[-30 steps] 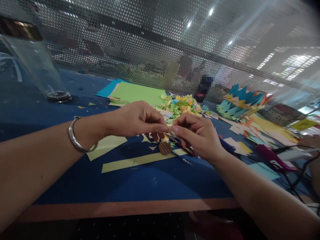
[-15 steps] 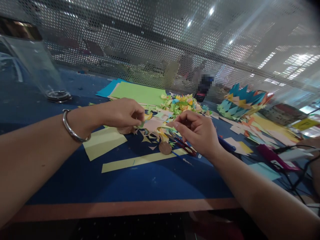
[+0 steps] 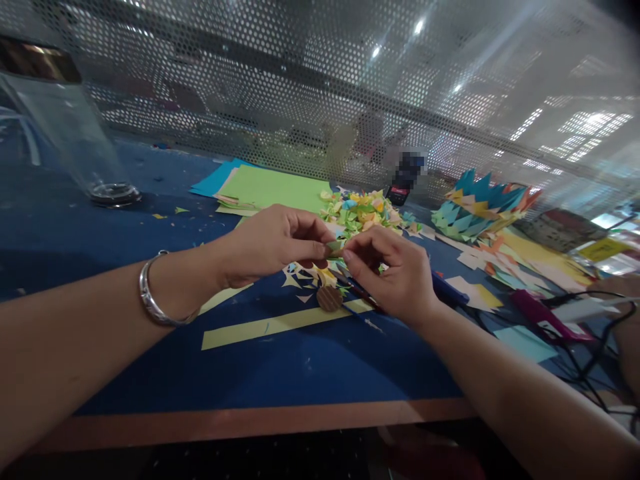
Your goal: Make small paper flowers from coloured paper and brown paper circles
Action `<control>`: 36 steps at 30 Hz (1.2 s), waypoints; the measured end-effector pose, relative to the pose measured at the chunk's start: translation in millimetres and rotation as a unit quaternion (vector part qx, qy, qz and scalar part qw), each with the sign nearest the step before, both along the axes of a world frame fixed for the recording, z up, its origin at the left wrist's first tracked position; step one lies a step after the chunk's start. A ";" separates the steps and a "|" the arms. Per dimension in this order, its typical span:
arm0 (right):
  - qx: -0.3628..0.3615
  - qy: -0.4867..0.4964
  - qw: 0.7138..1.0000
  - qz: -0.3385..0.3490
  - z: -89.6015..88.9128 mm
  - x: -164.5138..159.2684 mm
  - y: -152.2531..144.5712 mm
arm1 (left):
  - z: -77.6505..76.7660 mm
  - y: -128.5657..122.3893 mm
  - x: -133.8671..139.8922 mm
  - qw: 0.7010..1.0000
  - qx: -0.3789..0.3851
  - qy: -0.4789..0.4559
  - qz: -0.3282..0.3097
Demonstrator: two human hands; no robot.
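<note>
My left hand (image 3: 280, 243), with a silver bangle on the wrist, is closed in a pinch over the middle of the table. At its fingertips is a small green paper piece (image 3: 335, 246). Opposite it, my right hand (image 3: 393, 267) is also pinched, its fingertips meeting the same spot; what it holds is too small to make out. Behind the hands lies a heap of folded paper bits (image 3: 365, 210). Below them are paper scraps (image 3: 295, 275), a round cardboard disc (image 3: 330, 299) and a yellow paper strip (image 3: 270, 327). Dark red-handled scissors are mostly hidden by my right hand.
Green paper sheets (image 3: 275, 187) lie at the back, beside a tilted-looking glass jar (image 3: 95, 147) on the left. To the right stand a spiky paper crown (image 3: 485, 203), a magenta box (image 3: 545, 315) and black cables. A perforated metal screen (image 3: 250, 87) rises behind.
My left hand has moved right, bringing its fingertips and the small green paper piece up to my right fingertips. My right hand has stayed nearly in place. The view has shifted slightly.
</note>
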State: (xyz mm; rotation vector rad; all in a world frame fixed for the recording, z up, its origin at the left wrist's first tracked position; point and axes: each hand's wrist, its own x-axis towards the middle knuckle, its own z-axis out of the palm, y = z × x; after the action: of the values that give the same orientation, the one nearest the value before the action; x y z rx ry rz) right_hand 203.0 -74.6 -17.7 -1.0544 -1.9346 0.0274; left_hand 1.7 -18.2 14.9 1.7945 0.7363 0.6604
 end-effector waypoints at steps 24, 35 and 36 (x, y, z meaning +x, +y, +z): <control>-0.128 0.093 0.987 0.031 2.4 1.9 0.5 | -0.5 -1.9 1.6 0.997 -0.072 -0.033 0.011; -0.115 0.056 0.992 0.017 1.8 2.8 0.3 | -3.9 2.7 -0.9 0.996 -0.086 -0.030 -0.015; -0.117 0.054 0.991 0.018 2.0 2.7 0.1 | -3.9 2.7 -0.8 0.996 -0.085 -0.028 -0.012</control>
State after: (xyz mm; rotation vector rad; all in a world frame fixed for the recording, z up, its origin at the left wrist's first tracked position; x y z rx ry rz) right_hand 205.7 -74.6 -15.7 -1.1453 -1.8833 0.3333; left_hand 0.9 -15.4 11.0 1.6202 0.7101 0.6100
